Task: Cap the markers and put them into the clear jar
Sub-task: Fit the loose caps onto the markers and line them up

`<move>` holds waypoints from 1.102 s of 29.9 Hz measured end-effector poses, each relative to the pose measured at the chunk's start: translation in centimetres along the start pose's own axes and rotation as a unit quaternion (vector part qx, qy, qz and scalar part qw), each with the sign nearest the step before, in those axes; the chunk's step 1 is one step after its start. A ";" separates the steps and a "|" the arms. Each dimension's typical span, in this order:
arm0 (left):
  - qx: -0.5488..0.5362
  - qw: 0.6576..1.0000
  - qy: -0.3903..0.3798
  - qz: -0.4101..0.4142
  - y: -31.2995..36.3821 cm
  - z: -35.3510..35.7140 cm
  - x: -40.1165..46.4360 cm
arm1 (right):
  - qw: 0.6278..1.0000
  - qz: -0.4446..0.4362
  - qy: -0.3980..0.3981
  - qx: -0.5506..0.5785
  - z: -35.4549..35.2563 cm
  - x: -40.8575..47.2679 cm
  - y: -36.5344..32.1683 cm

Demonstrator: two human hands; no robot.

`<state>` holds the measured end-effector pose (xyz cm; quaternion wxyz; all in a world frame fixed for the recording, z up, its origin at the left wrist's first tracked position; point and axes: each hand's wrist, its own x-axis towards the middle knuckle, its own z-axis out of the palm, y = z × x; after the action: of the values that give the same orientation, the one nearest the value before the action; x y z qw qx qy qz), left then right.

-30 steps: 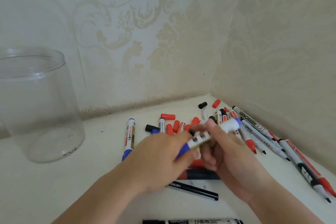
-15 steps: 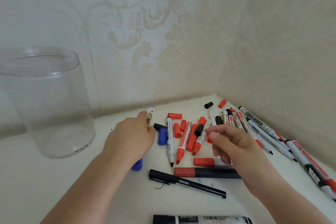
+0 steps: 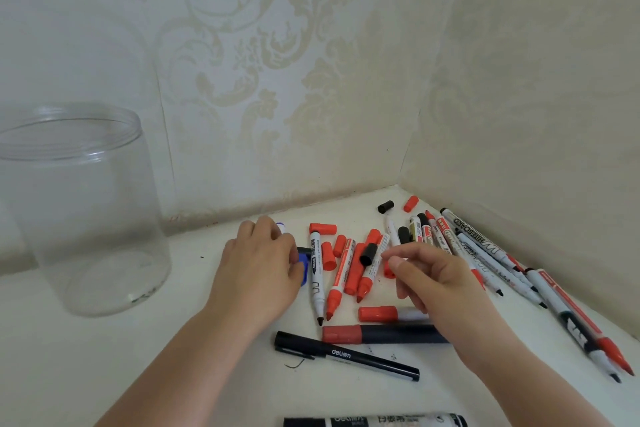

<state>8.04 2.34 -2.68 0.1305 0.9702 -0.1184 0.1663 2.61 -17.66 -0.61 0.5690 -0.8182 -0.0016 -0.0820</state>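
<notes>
The clear jar (image 3: 79, 211) stands empty and upright at the left. My left hand (image 3: 258, 267) lies curled over a blue marker whose white end (image 3: 282, 228) pokes out past the fingers; a blue cap (image 3: 303, 269) shows at its right edge. Fingers spread and holding nothing, my right hand (image 3: 433, 281) hovers over the pile. Between the hands lie an uncapped black marker (image 3: 317, 274) and uncapped red markers (image 3: 341, 277). Loose red caps (image 3: 328, 255) and a loose black cap (image 3: 368, 253) lie among them.
Wallpapered walls meet in a corner behind the pile. Several uncapped whiteboard markers (image 3: 485, 246) fan along the right wall. A black cap (image 3: 385, 206) and a red cap (image 3: 410, 203) sit near the corner. A black pen (image 3: 346, 355) and a red-capped dark marker (image 3: 381, 334) lie nearer me.
The hands came apart after pressing a cap onto the blue marker. My left hand carried that marker left and down to the tabletop. My right hand let go and opened.
</notes>
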 end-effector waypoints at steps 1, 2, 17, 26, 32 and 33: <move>0.003 1.000 -0.006 -0.001 0.0 0.3 0.0 | 1.000 0.000 0.001 -0.002 -0.1 0.0 0.1; 0.010 1.000 -0.016 -0.003 0.0 0.5 0.0 | 1.000 0.000 0.001 -0.005 -0.2 0.0 0.1; -0.182 0.981 0.025 -0.059 0.7 0.3 0.4 | 0.979 -0.091 -0.079 -0.167 1.7 -1.5 0.5; -0.267 0.961 0.033 -0.062 0.6 -1.1 0.2 | 0.978 -0.099 -0.059 -0.173 0.8 -0.9 1.2; -0.227 0.972 0.043 -0.039 0.6 -1.0 0.2 | 0.973 -0.103 -0.049 -0.200 0.8 -0.8 1.4; -0.220 0.974 0.041 -0.027 0.7 -1.0 0.1 | 0.973 -0.104 -0.041 -0.202 0.7 -0.8 1.3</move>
<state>7.60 1.96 -1.57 0.3502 0.9128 -0.1205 0.1722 2.07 -17.45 -2.18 0.3796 -0.9143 -0.0937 -0.1060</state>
